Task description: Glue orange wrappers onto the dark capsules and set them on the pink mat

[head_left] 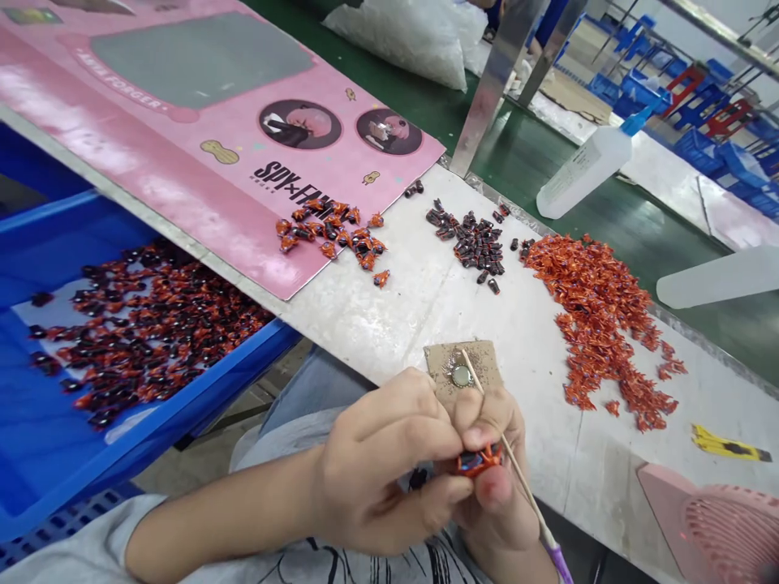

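Near the bottom middle, my left hand (389, 462) and my right hand (496, 487) meet around a small orange and black piece (479, 461). Fingertips of both hands pinch it from either side. A thin wooden stick (517, 466) with a purple end also rests in my right hand, its tip pointing up over a cardboard square (436, 361). On that cardboard sits a small round cap (461, 376). Behind lie a pile of black pieces (479, 243), a large heap of orange pieces (600, 316) and a small group of orange and black pieces (341, 231).
A blue bin (36, 462) of orange-black pieces stands at the left. A pink printed mat (213, 154) covers the table's left part. Two bottles (584, 170) lean in view behind. At the right are a yellow tool (724, 444) and a pink fan (724, 519).
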A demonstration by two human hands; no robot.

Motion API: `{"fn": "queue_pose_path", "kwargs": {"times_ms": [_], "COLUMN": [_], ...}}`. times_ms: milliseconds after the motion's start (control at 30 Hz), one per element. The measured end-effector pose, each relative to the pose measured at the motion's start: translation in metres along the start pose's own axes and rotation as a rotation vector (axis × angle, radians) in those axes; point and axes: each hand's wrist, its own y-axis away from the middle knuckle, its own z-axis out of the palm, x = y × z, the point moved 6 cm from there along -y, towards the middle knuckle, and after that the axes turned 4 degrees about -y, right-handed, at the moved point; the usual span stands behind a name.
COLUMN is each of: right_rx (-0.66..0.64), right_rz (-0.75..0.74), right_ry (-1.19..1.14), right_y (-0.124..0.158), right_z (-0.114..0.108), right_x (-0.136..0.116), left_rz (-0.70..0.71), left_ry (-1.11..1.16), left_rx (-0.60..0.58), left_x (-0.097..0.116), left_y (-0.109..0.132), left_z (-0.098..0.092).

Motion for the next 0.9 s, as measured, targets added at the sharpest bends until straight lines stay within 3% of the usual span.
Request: {"fn": "queue_pose_path", "kwargs": {"times_ms": [167,300,467,667,900], "right_rx": [-0.010,-0.001,0.022,-0.003,0.019], "right_rz": [0.100,0.094,0.079,-0.005,-0.023], "right_ry": [-0.079,-0.104,-0.066,-0.005,0.060], "right_y": [-0.001,0.002,0.007,0.004,0.003], "right_z": [0.006,0.007,0.003,0.001,0.001], "right_x": [0.004,0.008,0.011,0.006,0.003], "left_rz": [0.038,0.019,0.063,0.050,0.030], "left_ry": [-0.183,-0.259,-0.371,-0.366,-0.349], "left_rx": [0.039,0.092,0.040,0.149,0.159], "left_x": [0.014,0.019,0.023,0.024,0.024], "left_y": [-0.003,-0.004,-0.009,-0.008,-0.008], "left_z": [-0.002,-0.007,-0.010,-0.010,-0.009]}}
